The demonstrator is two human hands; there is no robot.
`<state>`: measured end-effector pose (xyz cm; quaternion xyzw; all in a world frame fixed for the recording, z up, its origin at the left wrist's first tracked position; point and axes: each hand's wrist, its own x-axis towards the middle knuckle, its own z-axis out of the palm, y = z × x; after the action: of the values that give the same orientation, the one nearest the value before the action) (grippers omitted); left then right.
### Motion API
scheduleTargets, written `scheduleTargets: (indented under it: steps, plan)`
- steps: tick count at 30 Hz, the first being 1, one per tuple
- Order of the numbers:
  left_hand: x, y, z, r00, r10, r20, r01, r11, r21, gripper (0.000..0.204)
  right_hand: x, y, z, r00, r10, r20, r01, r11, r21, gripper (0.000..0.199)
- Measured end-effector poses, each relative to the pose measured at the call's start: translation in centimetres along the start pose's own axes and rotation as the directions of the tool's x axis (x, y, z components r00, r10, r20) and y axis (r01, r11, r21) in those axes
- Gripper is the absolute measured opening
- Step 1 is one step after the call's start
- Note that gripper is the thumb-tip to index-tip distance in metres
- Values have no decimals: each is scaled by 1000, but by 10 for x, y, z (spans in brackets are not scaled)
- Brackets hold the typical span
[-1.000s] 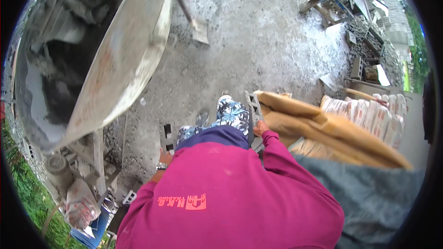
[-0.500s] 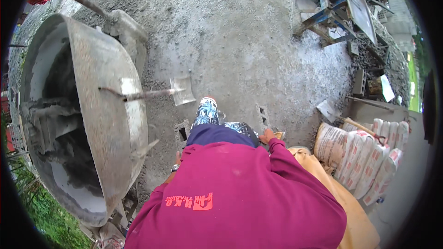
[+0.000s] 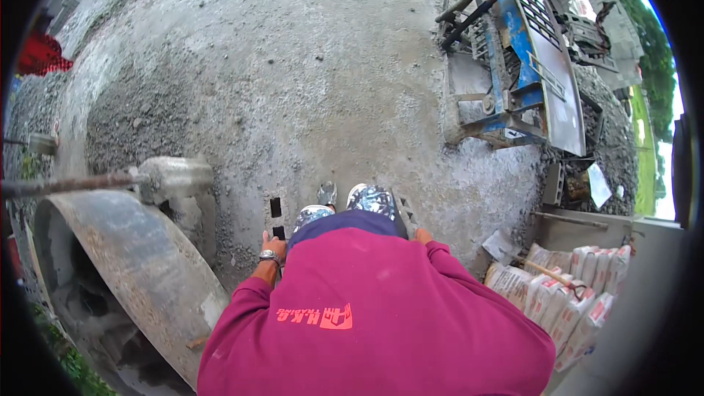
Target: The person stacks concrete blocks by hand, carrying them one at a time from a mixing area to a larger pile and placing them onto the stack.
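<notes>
On my left side, my left hand (image 3: pixel 273 245) is closed at the near end of a grey concrete hollow block (image 3: pixel 277 221), whose dark holes face up. A watch sits on that wrist. By my right thigh, my right hand (image 3: pixel 423 236) grips another grey hollow block (image 3: pixel 405 211), mostly hidden by my leg and clothing. The fingers of both hands are partly out of sight. Both blocks hang alongside my legs, and my feet show between them on the rough concrete ground.
A large grey mixer drum (image 3: pixel 139 264) stands close on my left. Ahead to the right is a blue metal machine (image 3: pixel 524 66). Stacked cement bags (image 3: pixel 565 308) with a wooden-handled shovel (image 3: pixel 543 270) across them lie at right. Gravel (image 3: pixel 139 117) is heaped ahead left.
I have moved forward with both blocks. The mixer has slid down and back in view, and the blue machine shows more fully. My left hand and its block are now more visible.
</notes>
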<state>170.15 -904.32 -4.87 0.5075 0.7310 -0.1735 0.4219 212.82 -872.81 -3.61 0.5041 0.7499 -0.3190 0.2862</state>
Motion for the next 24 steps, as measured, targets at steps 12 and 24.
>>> scheduleTargets:
  steps: [12,24]
  plan:
    - [224,-63,-453,993,-112,-20,114,961,252,24,342,-79,-251,1000,-28,3,26,972,233,35]
    - [521,-78,-806,995,93,25,-95,992,80,22,572,-195,-640,962,256,94,-271,931,244,70]
